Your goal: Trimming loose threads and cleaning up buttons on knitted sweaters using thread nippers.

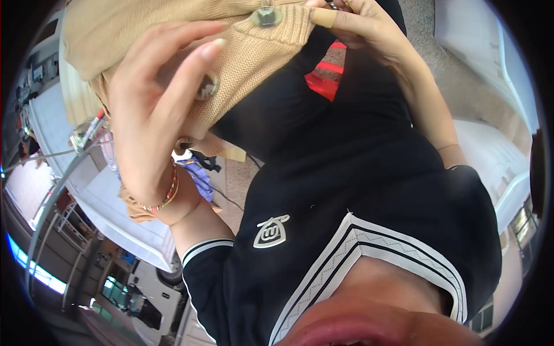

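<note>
A tan knitted cardigan (254, 75) with large dark, clear-rimmed buttons is spread across the top of the view, over my lap. At its ribbed corner, my right hand (369, 29) pinches the edge between thumb and fingers; a tan wrap covers that thumb's tip. One button (266, 17) sits just left of this grip. My left hand (156, 98) is over the knit, thumb and forefinger stretched out and apart, with nothing visible between their tips. Another button (208, 86) shows beside its thumb. The left hand's other fingers are mostly hidden.
White plastic-looking bins or trays (124, 213) stand at the left, and pale white surfaces (490, 167) at the right. Blue-purple cloth (199, 179) and a thin dark cable lie below the left forearm. A red slatted thing (324, 81) shows beyond my dark clothing. A white machine (156, 300) stands lower left.
</note>
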The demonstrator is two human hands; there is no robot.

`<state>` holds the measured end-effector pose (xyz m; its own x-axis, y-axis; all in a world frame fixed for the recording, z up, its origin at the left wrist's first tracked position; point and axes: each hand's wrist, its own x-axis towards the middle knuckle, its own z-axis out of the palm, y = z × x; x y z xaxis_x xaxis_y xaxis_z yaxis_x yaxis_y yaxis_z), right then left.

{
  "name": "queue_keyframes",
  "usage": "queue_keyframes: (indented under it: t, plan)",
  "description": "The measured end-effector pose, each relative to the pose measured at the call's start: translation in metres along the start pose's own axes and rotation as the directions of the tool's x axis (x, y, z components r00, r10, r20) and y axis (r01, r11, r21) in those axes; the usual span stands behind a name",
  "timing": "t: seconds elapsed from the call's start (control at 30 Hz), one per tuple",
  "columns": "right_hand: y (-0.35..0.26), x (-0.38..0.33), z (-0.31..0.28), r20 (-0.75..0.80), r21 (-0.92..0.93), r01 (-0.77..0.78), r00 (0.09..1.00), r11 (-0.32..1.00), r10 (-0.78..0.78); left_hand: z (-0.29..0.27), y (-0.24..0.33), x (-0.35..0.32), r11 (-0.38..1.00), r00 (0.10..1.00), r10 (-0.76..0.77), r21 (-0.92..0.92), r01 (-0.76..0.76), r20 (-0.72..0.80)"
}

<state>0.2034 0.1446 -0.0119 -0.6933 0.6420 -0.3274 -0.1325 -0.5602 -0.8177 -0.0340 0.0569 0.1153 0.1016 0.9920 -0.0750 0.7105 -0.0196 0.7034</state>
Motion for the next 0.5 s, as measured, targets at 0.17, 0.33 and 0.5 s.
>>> queue_keyframes:
  t: [0.17, 0.33, 0.5]
  plan:
    - [0.023, 0.015, -0.005, 0.083, -0.170, 0.411, 0.912, 0.896, -0.402, 0.024, -0.007, 0.034, 0.991, 0.971, -0.111, 0.097, 0.092, 0.210]
    - [0.008, -0.007, 0.008, 0.119, -0.396, 0.469, 0.879, 0.789, -0.463, 0.027, -0.008, 0.031, 0.987, 0.972, -0.159, 0.019, 0.158, 0.174]
    - [0.013, 0.004, 0.019, 0.107, -0.531, 0.494, 0.845, 0.688, -0.524, 0.031, -0.014, 0.023, 0.995, 0.992, -0.098, -0.022, 0.100, 0.075]
